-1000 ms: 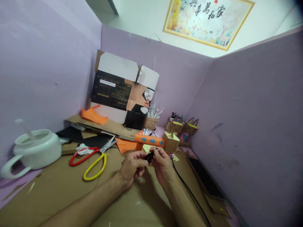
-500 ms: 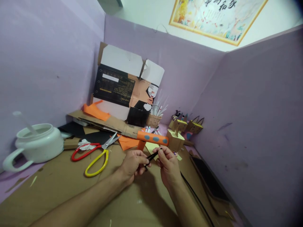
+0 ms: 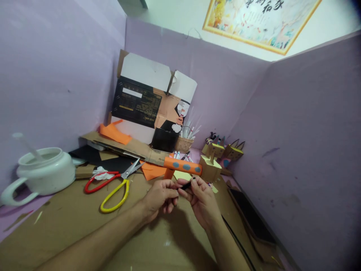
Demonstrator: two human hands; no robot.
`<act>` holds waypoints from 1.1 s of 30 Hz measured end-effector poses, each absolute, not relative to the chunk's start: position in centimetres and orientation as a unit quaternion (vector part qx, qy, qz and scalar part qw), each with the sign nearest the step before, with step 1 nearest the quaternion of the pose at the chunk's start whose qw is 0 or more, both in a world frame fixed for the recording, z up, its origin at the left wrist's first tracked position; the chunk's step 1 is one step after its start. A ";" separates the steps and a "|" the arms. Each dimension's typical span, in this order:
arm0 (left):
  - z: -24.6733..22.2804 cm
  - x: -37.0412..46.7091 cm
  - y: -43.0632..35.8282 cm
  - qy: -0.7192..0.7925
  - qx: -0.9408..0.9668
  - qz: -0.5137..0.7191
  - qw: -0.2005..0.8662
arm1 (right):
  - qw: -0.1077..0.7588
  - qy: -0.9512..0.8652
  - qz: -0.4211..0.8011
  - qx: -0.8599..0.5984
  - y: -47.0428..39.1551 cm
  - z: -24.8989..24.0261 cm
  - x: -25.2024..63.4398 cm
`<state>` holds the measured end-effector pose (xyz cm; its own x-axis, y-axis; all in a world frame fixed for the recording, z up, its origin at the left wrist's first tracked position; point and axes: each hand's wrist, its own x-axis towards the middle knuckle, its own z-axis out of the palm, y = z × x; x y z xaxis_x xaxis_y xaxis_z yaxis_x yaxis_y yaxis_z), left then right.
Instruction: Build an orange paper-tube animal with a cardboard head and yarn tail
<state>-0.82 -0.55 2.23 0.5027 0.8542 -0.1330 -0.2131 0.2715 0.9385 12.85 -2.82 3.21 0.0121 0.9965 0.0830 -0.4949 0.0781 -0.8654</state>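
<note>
Below centre frame, left hand [image 3: 158,197] and right hand [image 3: 202,199] pinch a thin black strip [image 3: 186,186], fingers [image 3: 170,193] narrowed on it

Near the lilac tabletop [image 3: 8,215]'s left edge I see the white, round, handled pot [image 3: 50,177], left of the red-and-yellow-handled metal scissors [image 3: 124,176]. Toward the far edge, the black-and-white cardboard carton [image 3: 137,101] stands behind the orange paper tube [image 3: 182,165], itself left of the brown cardboard box [image 3: 210,171]. Before the tube, the thin black strip [image 3: 186,185] is between the left hand [image 3: 162,195] and right hand [image 3: 199,195].
</note>
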 end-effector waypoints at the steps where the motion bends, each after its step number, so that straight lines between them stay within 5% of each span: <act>1: 2.3 -1.0 -0.5 0.335 0.486 0.366 0.720 | 0.629 -0.379 0.592 -0.333 -2.8 3.2 12.9; 20: 3.2 -3.8 1.0 0.419 0.651 0.340 0.534 | 0.618 -0.387 0.592 -0.344 -3.1 3.3 13.2; 29: 3.1 -6.5 1.8 0.415 0.794 0.273 0.350 | 0.591 -0.418 0.570 -0.389 -3.0 2.7 13.0; 33: 4.5 -6.4 1.1 0.403 0.794 0.247 0.383 | 0.563 -0.439 0.567 -0.411 -3.1 2.3 12.6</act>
